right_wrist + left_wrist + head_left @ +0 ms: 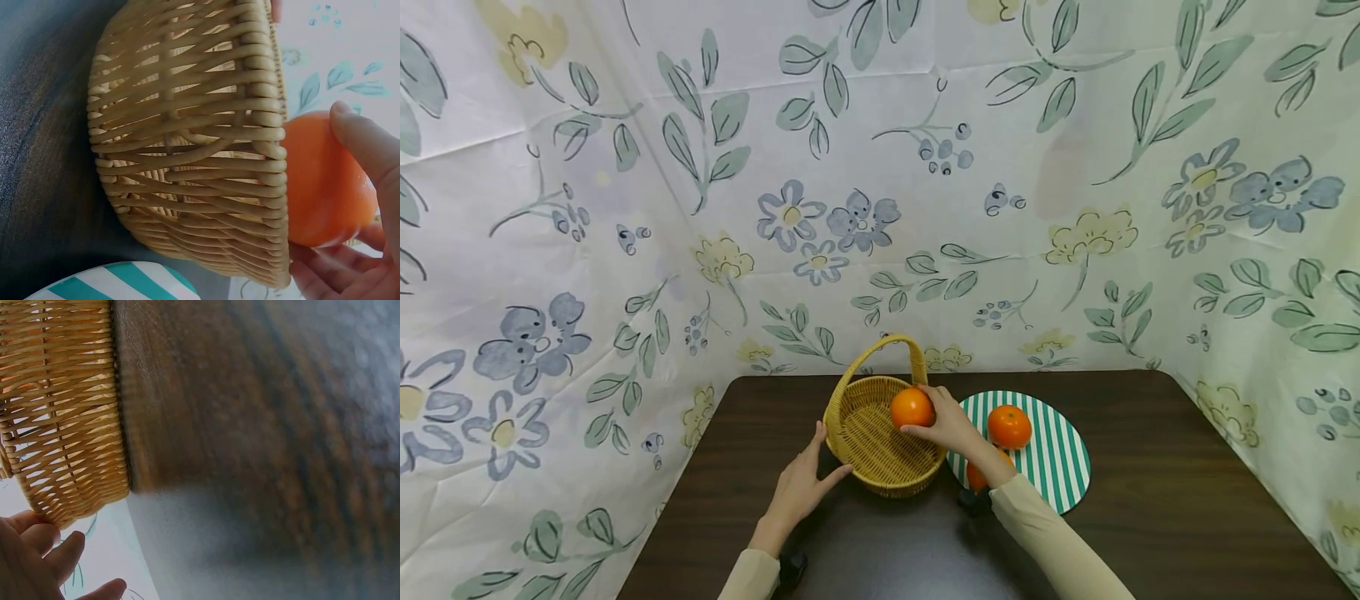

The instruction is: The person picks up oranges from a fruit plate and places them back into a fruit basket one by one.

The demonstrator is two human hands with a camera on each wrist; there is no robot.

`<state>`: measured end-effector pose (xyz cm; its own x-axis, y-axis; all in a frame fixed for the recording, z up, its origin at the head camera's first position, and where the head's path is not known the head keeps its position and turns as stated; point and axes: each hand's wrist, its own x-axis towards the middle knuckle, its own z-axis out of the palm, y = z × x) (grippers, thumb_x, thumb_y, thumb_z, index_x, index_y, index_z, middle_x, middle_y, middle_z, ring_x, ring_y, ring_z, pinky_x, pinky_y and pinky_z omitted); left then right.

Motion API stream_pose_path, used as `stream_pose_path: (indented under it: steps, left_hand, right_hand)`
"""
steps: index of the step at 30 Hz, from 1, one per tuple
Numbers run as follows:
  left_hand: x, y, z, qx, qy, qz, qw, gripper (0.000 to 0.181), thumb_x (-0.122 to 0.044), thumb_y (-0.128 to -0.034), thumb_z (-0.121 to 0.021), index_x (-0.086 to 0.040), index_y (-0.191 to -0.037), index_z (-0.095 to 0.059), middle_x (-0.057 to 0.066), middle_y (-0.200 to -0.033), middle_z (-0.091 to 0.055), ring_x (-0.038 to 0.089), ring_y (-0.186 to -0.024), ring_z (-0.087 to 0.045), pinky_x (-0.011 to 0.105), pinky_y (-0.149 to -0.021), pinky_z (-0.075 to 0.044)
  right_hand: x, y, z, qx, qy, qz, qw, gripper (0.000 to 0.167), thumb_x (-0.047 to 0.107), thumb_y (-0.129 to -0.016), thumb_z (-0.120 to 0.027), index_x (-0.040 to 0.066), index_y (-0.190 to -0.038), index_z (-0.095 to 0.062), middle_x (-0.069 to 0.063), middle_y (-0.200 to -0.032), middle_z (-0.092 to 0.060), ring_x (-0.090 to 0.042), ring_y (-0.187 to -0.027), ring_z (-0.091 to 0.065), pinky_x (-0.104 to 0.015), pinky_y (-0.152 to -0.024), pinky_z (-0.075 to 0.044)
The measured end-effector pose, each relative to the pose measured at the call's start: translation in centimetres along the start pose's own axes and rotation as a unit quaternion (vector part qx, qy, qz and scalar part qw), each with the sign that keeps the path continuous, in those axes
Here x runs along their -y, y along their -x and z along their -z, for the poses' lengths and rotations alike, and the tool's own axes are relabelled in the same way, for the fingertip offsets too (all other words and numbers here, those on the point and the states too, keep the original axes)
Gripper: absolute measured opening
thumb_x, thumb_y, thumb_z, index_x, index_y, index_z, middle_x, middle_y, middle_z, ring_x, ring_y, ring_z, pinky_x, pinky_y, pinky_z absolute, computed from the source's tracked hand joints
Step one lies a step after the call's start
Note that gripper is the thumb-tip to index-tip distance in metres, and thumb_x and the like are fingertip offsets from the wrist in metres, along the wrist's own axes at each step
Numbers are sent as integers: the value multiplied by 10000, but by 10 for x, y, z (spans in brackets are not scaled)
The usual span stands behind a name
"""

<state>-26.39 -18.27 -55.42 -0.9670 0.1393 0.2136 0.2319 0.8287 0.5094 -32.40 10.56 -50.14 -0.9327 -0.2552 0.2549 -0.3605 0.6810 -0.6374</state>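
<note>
A yellow wicker basket [880, 479] with a tall arched handle stands on the dark wooden table. Over its right side, my right hand [951, 423] grips an orange [912, 408] between thumb and fingers. In the right wrist view that orange [328, 181] sits at the rim's level, thumb on one side and fingers on the other. My left hand [801, 483] rests against the basket's left side with fingers spread. Its fingertips touch the wicker wall [69, 425] in the left wrist view.
A round board with green and white stripes [1060, 467] lies right of the basket. One orange [1009, 427] rests on it, and another orange [976, 477] is partly hidden by my right wrist. A floral cloth [880, 208] hangs behind the table's far edge.
</note>
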Motion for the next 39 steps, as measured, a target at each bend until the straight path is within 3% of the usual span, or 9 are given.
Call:
stream_pose_path:
  steps: [17,26,39]
  left_hand:
    - [0,0,1,-1,3,-20,10000,962,-690,-795,-507,-254,-1502,-21,0,-1507,-277,318,-1280,-425,524,-984,-375]
    - [1,0,1,50,71,80,9999,972,-739,-778,-459,-262,-1500,-14,-25,-1511,-259,305,-1299,-403,521,-1003,-359]
    - [-2,-1,1,112,135,117,9998,946,-669,-802,-521,-253,-1501,-37,0,-1515,-253,319,-1286,-416,526,-992,-369]
  right_hand:
    - [-1,-8,-13,94,349,-61,9993,858,543,-715,-728,90,-1378,-424,-124,-1161,-503,-261,-950,-577,-444,-792,-506]
    - [4,-10,-17,57,651,-104,9978,839,524,-726,-729,75,-1372,-440,-147,-1201,-506,-295,-980,-550,-479,-861,-402]
    - [-1,-10,-26,-311,1375,302,9896,853,567,-701,-725,64,-1345,-481,-150,-1183,-567,-304,-988,-576,-452,-819,-387]
